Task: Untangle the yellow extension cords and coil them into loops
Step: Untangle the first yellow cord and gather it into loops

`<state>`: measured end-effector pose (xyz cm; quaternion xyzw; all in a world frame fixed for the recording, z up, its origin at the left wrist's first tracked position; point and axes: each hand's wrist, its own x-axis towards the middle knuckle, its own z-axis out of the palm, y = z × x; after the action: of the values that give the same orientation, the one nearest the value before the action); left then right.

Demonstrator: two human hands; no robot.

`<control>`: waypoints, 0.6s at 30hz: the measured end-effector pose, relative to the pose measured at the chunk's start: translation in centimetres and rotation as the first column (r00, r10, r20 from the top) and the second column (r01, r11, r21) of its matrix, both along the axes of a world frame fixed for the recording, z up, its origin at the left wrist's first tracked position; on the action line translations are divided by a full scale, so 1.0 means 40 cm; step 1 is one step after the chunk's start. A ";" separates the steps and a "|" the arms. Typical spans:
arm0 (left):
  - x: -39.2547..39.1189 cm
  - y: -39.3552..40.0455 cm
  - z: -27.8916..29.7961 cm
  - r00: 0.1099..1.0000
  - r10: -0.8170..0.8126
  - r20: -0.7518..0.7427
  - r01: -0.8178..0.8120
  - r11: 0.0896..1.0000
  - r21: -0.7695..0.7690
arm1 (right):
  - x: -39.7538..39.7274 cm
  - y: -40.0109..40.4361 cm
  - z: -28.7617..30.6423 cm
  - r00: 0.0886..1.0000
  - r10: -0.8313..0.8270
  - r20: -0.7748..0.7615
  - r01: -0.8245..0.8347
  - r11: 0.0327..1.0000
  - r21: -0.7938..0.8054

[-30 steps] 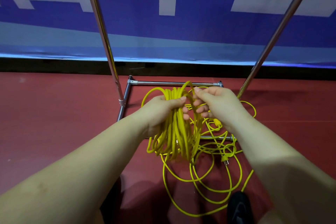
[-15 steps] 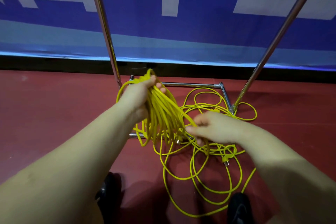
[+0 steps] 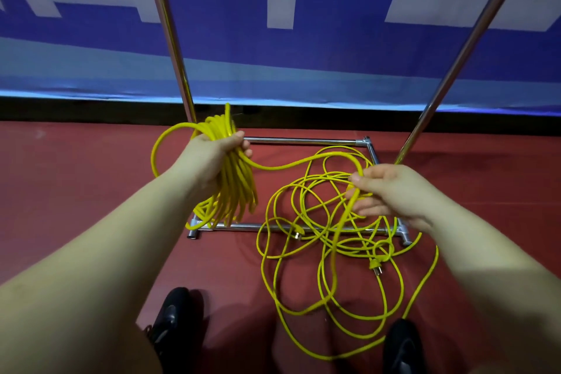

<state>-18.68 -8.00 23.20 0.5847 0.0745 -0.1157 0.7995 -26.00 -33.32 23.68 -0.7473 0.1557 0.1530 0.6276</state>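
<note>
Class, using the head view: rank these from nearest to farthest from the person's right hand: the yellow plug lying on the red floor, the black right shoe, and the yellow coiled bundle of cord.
From the right hand:
1. Yellow plug on the red floor, just below the hand.
2. Yellow coiled bundle of cord, across to the left, gripped in the left hand.
3. Black right shoe, at the bottom edge.

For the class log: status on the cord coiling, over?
Left hand grips coiled bundle. Right hand pinches strand. Loose cord draped over rack base.

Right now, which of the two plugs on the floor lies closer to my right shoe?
The plug inside the small loop, right of the tangle; the other plug lies against the metal frame's front bar, farther from the right shoe.
</note>
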 end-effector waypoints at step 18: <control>-0.107 -0.137 -0.013 0.905 -0.423 0.055 0.393 0.877 0.275 | 0.036 0.064 0.052 0.883 -0.402 -0.244 0.459 0.629 0.628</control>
<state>-22.98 -13.47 22.70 0.6915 -0.0815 -0.2377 0.6772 -24.56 -30.75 25.74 -0.4053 0.2890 0.0740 0.8642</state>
